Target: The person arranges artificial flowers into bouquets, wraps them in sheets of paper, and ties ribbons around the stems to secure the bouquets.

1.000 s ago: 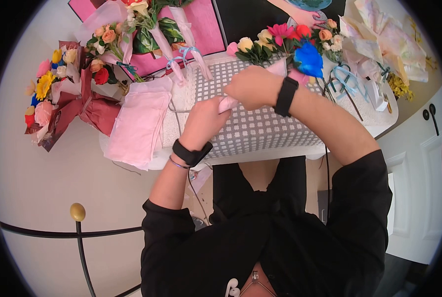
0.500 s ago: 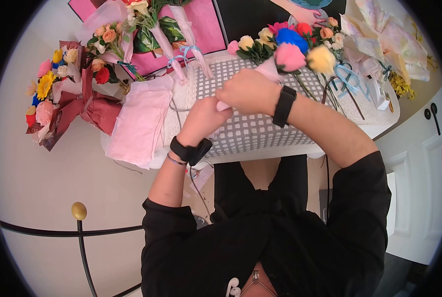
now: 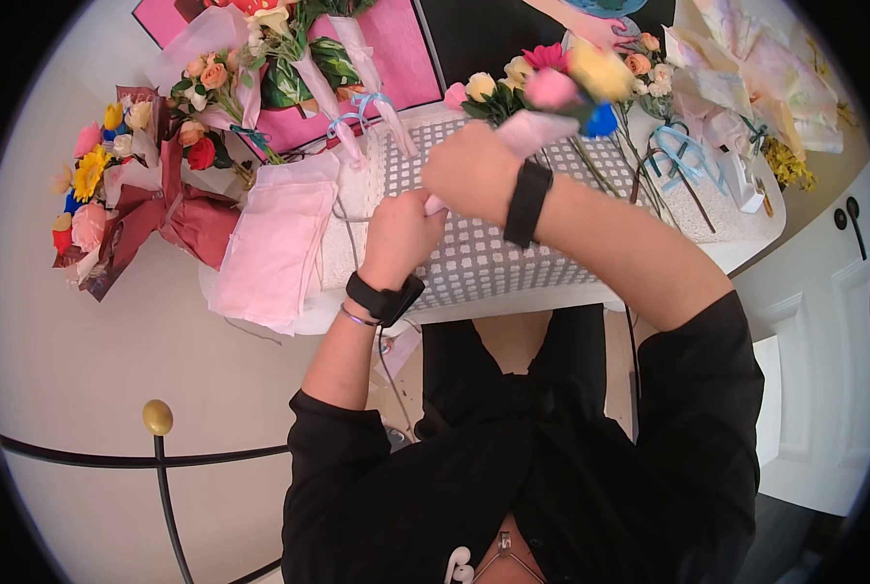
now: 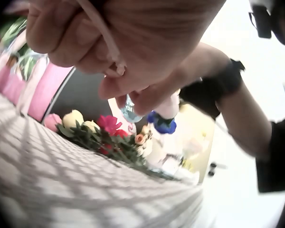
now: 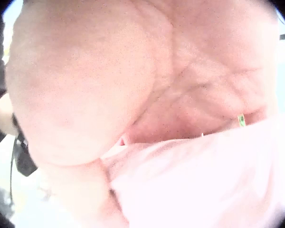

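Observation:
Both hands hold a small bunch wrapped in pale pink paper (image 3: 535,132) over the checked cloth. The right hand (image 3: 474,170) is curled round the wrapping, and in the right wrist view pink paper (image 5: 204,175) lies against its palm. The left hand (image 3: 403,237) grips the narrow lower end, close beside the right hand; the left wrist view shows its fingers (image 4: 85,35) curled. At the bunch's upper end are a blurred yellow flower (image 3: 600,70), a pink flower (image 3: 551,89) and a blue flower (image 3: 601,121).
Stacked pink paper sheets (image 3: 271,243) lie at the left, beyond them a dark red wrapped bouquet (image 3: 167,209). Wrapped bunches stand at the back left. Loose flowers (image 3: 483,90), stems and blue ribbon (image 3: 686,154) lie at the back right; a cable (image 3: 355,243) runs near the left hand.
The bunch has turned in the hands, its yellow, pink and blue flowers changing places. The right hand and forearm have shifted slightly left; the left hand stays close by.

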The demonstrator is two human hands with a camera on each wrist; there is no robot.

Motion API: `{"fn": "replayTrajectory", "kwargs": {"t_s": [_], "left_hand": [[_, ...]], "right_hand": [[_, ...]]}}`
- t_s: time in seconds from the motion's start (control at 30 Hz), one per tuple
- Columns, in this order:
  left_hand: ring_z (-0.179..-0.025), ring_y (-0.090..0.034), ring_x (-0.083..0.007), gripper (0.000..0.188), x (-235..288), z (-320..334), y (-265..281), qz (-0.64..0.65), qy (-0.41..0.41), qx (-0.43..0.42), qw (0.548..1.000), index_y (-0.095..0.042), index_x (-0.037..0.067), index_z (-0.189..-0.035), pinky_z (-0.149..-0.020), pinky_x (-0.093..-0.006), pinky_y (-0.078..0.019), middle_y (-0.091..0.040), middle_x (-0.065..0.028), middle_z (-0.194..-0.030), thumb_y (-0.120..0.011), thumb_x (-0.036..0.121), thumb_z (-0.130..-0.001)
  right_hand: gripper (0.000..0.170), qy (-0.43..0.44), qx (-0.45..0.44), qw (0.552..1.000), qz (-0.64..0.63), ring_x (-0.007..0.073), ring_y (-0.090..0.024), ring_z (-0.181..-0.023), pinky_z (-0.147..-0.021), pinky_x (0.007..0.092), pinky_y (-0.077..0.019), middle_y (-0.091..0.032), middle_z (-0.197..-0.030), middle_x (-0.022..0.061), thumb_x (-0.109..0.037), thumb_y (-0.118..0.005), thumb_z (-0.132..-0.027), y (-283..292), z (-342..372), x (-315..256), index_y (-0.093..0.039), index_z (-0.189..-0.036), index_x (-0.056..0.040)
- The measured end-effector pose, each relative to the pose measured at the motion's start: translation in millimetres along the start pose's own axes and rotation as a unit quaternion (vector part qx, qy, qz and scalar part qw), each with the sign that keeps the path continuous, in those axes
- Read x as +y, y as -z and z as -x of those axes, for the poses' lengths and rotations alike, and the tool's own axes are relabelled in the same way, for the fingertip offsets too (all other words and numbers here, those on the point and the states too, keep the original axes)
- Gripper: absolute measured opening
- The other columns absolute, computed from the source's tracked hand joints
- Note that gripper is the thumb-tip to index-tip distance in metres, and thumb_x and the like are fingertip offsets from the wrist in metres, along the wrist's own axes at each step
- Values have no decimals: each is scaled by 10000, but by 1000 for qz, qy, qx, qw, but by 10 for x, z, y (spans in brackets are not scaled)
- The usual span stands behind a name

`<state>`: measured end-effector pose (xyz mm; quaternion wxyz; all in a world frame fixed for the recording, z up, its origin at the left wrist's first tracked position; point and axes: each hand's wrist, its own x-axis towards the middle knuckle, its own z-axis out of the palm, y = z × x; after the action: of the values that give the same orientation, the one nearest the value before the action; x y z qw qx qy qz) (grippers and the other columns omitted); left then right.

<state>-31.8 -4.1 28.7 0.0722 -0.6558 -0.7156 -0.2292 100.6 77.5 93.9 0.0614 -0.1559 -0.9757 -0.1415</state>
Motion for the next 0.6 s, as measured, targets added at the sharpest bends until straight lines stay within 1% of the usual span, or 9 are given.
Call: {"fn": "replayTrajectory", "kwargs": {"t_s": [0.03,0.2,0.27,0.3,0.37,0.43,0.5,0.57,0.6], "left_hand": [[-754,-676,-383,129,-63,-31,-16,95,13,-24,995,-678,19,-860,-635,-445,-533,-684,-197,-797,-649,140,-825],[-793,-673,-411,146,-120,-41,-7,313,25,-81,946,-714,33,-864,-670,-464,-540,-658,-256,-789,-641,144,-803],[-674,-667,-395,192,-31,19,-34,46,1,-8,999,-687,19,-856,-630,-468,-541,-673,-205,-726,-675,203,-803],[-674,-667,-395,192,16,36,-49,47,1,-9,999,-687,19,-856,-630,-468,-541,-673,-205,-726,-675,203,-803],[-648,-675,-357,163,90,48,-61,-67,-7,61,996,-671,44,-799,-598,-444,-541,-669,-171,-693,-680,207,-802],[-668,-673,-369,148,114,48,-31,-50,-22,89,994,-662,31,-805,-610,-447,-541,-667,-182,-709,-675,177,-782],[-688,-672,-380,139,122,43,-13,-33,-35,116,992,-653,18,-812,-622,-449,-542,-666,-193,-726,-669,147,-762],[-611,-668,-330,146,98,19,8,-82,-37,79,993,-626,44,-777,-566,-422,-529,-666,-145,-680,-656,180,-821],[-611,-668,-330,146,33,-8,-23,-83,-37,80,993,-626,44,-777,-566,-422,-529,-666,-145,-680,-656,180,-821]], "right_hand": [[84,-2,96,994,55,231,-701,-666,-588,371,-500,-700,-685,62,-182,-704,-695,-36,13,-91,-716,-716,-102],[83,41,147,987,46,234,-705,-681,-610,389,-511,-702,-700,50,-181,-688,-718,-278,-87,-79,-725,-763,-121],[161,52,41,998,-15,279,-712,-742,-656,420,-535,-714,-751,93,-172,-698,-703,-229,-86,-7,-727,-833,-81],[161,52,40,998,-15,279,-712,-742,-656,420,-535,-714,-751,93,-172,-698,-703,-174,-96,28,-727,-833,-81],[209,46,-129,988,-73,318,-706,-817,-693,433,-547,-720,-821,145,-167,-684,-697,-47,-167,117,-723,-860,-44],[201,49,-160,980,-104,313,-704,-856,-676,422,-545,-722,-858,168,-182,-657,-708,26,-284,189,-723,-819,-28],[186,40,-325,940,-93,291,-710,-823,-673,407,-543,-723,-842,159,-187,-651,-718,128,-353,254,-726,-785,-30],[168,24,-315,945,-81,263,-712,-780,-656,403,-531,-725,-800,113,-207,-667,-737,95,-284,148,-736,-784,-61],[150,-23,-142,989,-25,252,-710,-764,-653,400,-520,-724,-781,89,-220,-676,-745,-24,-223,27,-739,-774,-87]]}}
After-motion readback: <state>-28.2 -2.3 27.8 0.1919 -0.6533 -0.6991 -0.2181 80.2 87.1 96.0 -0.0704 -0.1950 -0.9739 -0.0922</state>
